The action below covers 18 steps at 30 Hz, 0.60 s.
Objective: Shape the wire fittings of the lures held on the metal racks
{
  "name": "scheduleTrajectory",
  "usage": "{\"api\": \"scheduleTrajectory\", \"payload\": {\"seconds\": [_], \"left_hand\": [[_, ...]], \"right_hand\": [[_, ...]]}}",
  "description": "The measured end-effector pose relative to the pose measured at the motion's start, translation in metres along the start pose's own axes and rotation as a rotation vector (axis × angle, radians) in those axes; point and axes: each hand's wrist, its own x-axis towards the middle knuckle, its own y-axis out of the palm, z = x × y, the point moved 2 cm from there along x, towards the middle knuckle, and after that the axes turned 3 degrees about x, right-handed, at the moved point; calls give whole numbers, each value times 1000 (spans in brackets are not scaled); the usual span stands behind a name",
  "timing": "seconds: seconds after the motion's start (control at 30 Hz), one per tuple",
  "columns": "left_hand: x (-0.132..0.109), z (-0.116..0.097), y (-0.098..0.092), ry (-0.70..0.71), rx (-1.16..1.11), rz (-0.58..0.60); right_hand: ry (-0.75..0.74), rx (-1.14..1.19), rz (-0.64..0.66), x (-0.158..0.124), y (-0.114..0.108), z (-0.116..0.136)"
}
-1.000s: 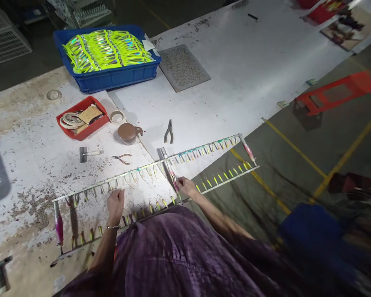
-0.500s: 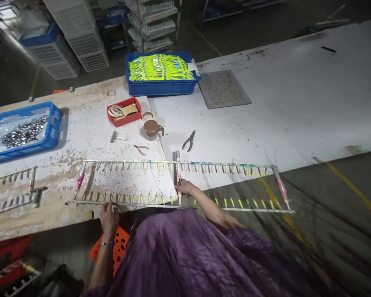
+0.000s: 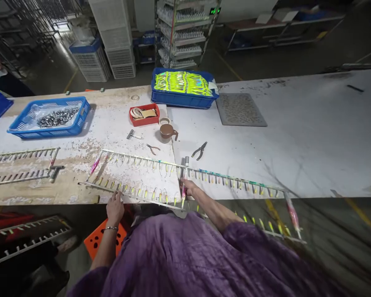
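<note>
A long, ladder-like rack [image 3: 227, 176] lies slantwise over the front table edge, its right end jutting past it. Small yellow-green tipped lures hang in rows along both rails, and pink-white pieces form its end bars. My right hand [image 3: 190, 189] is closed round the pink-and-white middle crossbar, below its grey end. At the near rail, left of centre, my left hand [image 3: 115, 207] has its fingers bent over the bar; the fingertips are partly hidden. Beyond the rack are black-handled pliers [image 3: 200, 151], small orange-handled pliers [image 3: 153, 149] and a brown cup [image 3: 168, 131].
A blue basket of shiny metal parts [image 3: 84, 108] and a second rack [image 3: 24, 178] are to the left. Farther back stand a red tray [image 3: 145, 121], a blue bin of yellow lures [image 3: 182, 100] and a grey mat [image 3: 241, 109]. An orange stool [image 3: 90, 243] is below.
The camera view has tilted and shifted left, bringing a person at the far left into sight. Both hands stay at the same places on the rack, which has hardly moved on the table.
</note>
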Motion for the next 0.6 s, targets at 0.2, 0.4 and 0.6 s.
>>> {"api": "scheduleTrajectory", "payload": {"seconds": [0.2, 0.4, 0.6], "left_hand": [[8, 12, 9, 0, -131, -3], [23, 19, 11, -19, -353, -216], [37, 17, 5, -45, -412, -271]], "right_hand": [[-19, 114, -88, -13, -6, 8], [-141, 175, -115, -29, -3, 41], [-209, 153, -102, -32, 11, 75]]}}
